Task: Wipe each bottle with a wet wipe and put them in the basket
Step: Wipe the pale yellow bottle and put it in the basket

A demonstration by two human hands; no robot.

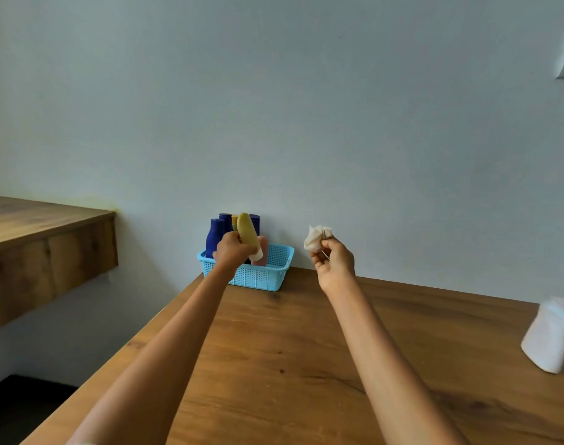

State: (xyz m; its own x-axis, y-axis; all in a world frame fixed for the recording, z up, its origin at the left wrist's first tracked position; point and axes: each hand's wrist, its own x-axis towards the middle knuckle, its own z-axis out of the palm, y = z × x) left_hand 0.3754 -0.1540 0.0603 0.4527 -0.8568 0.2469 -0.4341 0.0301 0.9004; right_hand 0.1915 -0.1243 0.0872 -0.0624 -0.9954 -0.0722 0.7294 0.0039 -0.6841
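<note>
1. 2 hands are busy: my left hand (232, 250) grips the yellow bottle (247, 231) by its lower body, cap end down, tilted over the blue basket (264, 276) at the back of the desk (306, 364).
2. My right hand (333, 263) pinches the crumpled wet wipe (317, 237), held apart from the bottle.
3. I judge the bottle light, stiff and smooth, perhaps slick if damp; a mid-body grasp suits it.
4. At least 3 dark blue bottles (214, 236) already stand in the basket.
</note>
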